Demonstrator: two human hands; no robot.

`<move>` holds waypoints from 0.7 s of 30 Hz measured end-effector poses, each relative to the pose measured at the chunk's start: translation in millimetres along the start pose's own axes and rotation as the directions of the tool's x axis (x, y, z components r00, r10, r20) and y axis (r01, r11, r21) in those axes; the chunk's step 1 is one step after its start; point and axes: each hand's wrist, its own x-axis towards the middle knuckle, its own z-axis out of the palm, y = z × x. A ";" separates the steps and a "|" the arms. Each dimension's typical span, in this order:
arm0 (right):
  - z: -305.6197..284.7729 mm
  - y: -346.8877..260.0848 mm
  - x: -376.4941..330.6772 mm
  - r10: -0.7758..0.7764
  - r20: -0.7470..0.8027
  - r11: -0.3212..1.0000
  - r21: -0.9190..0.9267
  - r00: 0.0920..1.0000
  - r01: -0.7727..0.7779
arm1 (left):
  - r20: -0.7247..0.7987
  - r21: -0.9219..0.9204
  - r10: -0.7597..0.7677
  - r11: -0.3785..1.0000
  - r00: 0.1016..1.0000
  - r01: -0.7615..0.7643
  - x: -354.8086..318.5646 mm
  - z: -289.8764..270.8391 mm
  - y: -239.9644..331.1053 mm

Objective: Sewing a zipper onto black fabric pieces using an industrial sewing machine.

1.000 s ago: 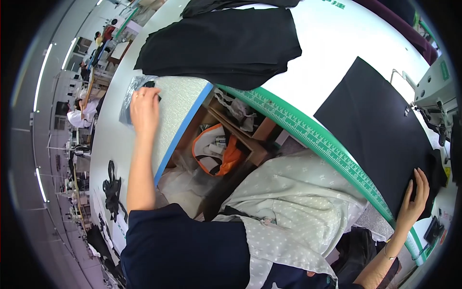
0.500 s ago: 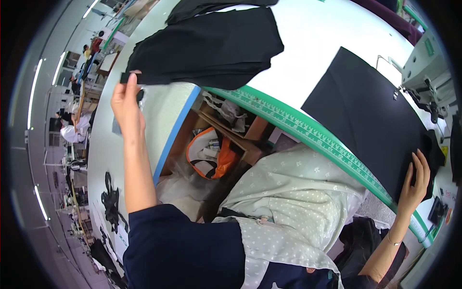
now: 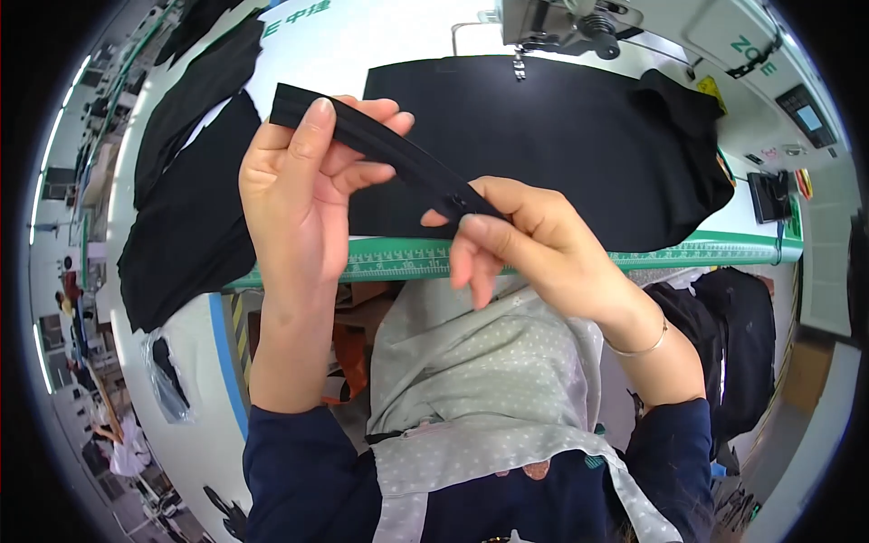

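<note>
Grey dotted apron (image 3: 489, 380) fills the near foreground over dark blue sleeves (image 3: 299, 462); a thin bracelet (image 3: 638, 348) sits on the right wrist.

Black zipper (image 3: 389, 154) is held up between both hands, above the table edge. Left hand (image 3: 299, 195) is closed on the upper end, thumb over the tape, fingers curled behind. Right hand (image 3: 525, 244) pinches the lower end at what looks like the slider, thumb and forefinger closed, other fingers loose. Judgement: the two-point hold keeps the tape taut and angled toward the face for inspection or working the slider.

Behind the hands, a green ruler strip (image 3: 706, 249) runs along the table edge. A large black fabric panel (image 3: 579, 136) lies flat on the white table (image 3: 362, 45), its far edge under the sewing machine (image 3: 561, 23) needle. More black pieces (image 3: 181, 217) lie at left, draped over the edge.

Hard to read: slider detail is black on black; the zipper's lower end is hidden by the right fingers. A plastic bag (image 3: 167, 380) at lower left holds something dark, unidentifiable. Machine head is cut off at top.
</note>
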 end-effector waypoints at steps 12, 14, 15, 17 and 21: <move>-25.5 20.0 -8.7 0.014 0.046 0.950 0.310 0.999 -0.027 | 0.408 -0.415 -0.035 0.883 0.912 0.220 5.6 -4.2 -20.0; -24.0 25.4 -6.7 -0.013 0.175 0.804 0.587 0.984 -0.094 | 0.582 -0.471 -0.092 0.771 0.808 0.428 10.2 1.7 -22.3; -22.7 28.3 -5.8 -0.008 0.221 0.768 0.626 0.975 -0.136 | 0.616 -0.433 -0.181 0.735 0.767 0.521 11.5 5.5 -24.1; -19.3 35.0 -4.6 0.018 0.303 0.681 0.694 0.953 -0.233 | 0.702 -0.314 -0.265 0.717 0.661 0.622 22.1 12.0 -30.6; -17.1 47.2 -5.2 -0.115 0.371 0.578 0.779 0.921 -0.242 | 0.622 0.046 -0.348 0.910 0.701 0.412 31.2 16.8 -28.2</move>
